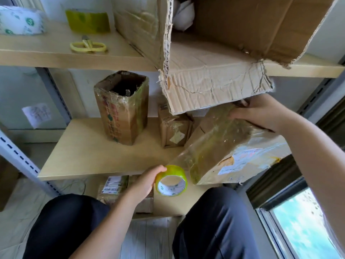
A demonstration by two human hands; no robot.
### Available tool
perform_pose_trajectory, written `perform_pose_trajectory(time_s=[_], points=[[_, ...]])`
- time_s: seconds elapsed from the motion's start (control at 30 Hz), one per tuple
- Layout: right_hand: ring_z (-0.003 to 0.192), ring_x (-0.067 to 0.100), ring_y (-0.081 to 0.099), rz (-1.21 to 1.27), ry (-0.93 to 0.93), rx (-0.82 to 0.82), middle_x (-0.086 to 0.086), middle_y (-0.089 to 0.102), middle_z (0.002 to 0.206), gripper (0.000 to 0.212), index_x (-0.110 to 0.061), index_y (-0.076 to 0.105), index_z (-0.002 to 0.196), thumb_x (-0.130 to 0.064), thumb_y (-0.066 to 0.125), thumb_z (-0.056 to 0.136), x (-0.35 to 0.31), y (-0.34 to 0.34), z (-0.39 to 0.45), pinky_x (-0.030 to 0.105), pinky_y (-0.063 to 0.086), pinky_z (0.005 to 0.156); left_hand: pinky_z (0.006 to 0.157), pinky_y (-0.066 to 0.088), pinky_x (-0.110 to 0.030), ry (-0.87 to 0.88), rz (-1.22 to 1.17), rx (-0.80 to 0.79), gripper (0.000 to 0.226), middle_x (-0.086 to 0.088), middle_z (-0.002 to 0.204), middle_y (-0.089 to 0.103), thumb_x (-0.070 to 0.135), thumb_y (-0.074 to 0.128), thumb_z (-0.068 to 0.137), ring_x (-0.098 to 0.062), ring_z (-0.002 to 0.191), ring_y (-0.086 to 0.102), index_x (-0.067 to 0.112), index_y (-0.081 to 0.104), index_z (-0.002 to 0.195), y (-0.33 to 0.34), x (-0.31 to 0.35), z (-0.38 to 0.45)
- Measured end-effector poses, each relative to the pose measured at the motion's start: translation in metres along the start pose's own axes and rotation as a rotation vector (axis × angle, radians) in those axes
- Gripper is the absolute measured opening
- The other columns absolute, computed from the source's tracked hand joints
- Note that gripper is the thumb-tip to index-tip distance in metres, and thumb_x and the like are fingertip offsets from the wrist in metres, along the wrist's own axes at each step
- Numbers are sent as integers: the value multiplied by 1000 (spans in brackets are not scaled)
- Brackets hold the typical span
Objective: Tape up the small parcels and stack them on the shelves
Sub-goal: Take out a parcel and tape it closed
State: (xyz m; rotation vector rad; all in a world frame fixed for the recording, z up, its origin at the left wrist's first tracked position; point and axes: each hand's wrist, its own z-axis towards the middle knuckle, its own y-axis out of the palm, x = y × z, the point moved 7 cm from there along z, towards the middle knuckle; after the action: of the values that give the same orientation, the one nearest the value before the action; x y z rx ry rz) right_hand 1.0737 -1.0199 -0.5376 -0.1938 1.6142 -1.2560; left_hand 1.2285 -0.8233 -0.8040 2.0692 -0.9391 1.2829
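Note:
My left hand (144, 181) grips a yellow-green roll of clear tape (171, 181) just below the front edge of the middle shelf (78, 157). A strip of tape runs from the roll up onto a brown parcel (231, 148) with a printed label, tilted at the shelf's right end. My right hand (261, 113) holds the parcel's far upper end, fingers curled over it. Two more parcels stand on the shelf: a tall taped one (121, 107) with a ragged open top and a smaller one (173, 129).
A large open cardboard box (214, 53) overhangs the top shelf (56, 53), its torn flap hanging just above my right hand. Yellow scissors (87, 46), a green tape roll (87, 20) and a white wrapped pack (20, 20) lie there. Another labelled parcel (113, 187) sits below, by my knees.

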Motion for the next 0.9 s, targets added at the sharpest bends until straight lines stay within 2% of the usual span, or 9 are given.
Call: perform_pose_trajectory(time_s=[0.07, 0.13, 0.2, 0.3, 0.43, 0.53, 0.63, 0.8, 0.9], points=[[69, 17, 55, 56, 39, 28, -1, 60, 73, 11, -15, 63, 79, -11, 72, 83, 12, -20, -5, 17, 40, 60, 73, 38, -29, 69, 69, -43, 19, 0, 76, 58, 33, 71, 80, -16, 78, 54, 18, 62, 77, 15, 17, 0], [66, 16, 59, 109, 56, 48, 1, 64, 75, 12, -18, 66, 87, -6, 67, 86, 25, -40, -15, 19, 42, 62, 69, 42, -21, 140, 146, 6, 17, 9, 73, 67, 30, 70, 89, -11, 76, 60, 18, 66, 78, 19, 45, -1], [78, 7, 70, 191, 57, 0, -9, 74, 89, 37, -35, 68, 106, -3, 64, 87, 35, -50, -23, 22, 51, 75, 67, 45, -22, 202, 249, 43, 20, 13, 66, 69, 31, 72, 89, -11, 74, 63, 18, 68, 75, 18, 74, 7], [106, 10, 68, 191, 72, -31, -12, 69, 121, 62, -38, 58, 135, -19, 71, 78, 51, -54, -26, 36, 51, 98, 61, 34, -29, 238, 500, 11, 37, -7, 68, 57, 40, 78, 82, -18, 66, 53, 10, 61, 70, 19, 102, 18], [121, 14, 60, 231, 81, -29, -10, 61, 136, 77, -43, 55, 136, -40, 71, 62, 54, -55, -19, 45, 43, 110, 49, 36, -19, 151, 747, -74, 37, -2, 64, 60, 42, 76, 85, -9, 53, 52, 11, 63, 68, 27, 99, 21], [120, 15, 61, 220, 77, -38, -10, 63, 132, 75, -44, 56, 135, -42, 70, 61, 55, -54, -16, 45, 43, 110, 65, 47, -19, 106, 752, -114, 47, -8, 89, 75, 49, 73, 85, -10, 71, 65, 3, 74, 93, 35, 87, 25], [118, 13, 62, 213, 76, -39, -13, 65, 128, 75, -44, 55, 136, -40, 69, 62, 53, -54, -18, 45, 44, 109, 79, 51, -20, 43, 762, -153, 51, 2, 103, 75, 58, 72, 81, -6, 89, 68, 16, 73, 110, 45, 73, 29], [114, 14, 65, 213, 60, -24, -12, 67, 125, 75, -44, 55, 136, -41, 69, 62, 55, -54, -15, 45, 46, 107, 84, 47, -20, -28, 752, -165, 95, 4, 126, 67, 77, 76, 57, -10, 106, 64, 19, 64, 131, 50, 65, 43], [116, 14, 63, 214, 78, -27, -13, 66, 128, 74, -44, 56, 135, -41, 69, 63, 57, -53, -12, 45, 44, 108, 84, 46, -20, -32, 759, -170, 76, 4, 124, 65, 68, 78, 67, -11, 105, 62, 17, 66, 123, 53, 70, 47]])
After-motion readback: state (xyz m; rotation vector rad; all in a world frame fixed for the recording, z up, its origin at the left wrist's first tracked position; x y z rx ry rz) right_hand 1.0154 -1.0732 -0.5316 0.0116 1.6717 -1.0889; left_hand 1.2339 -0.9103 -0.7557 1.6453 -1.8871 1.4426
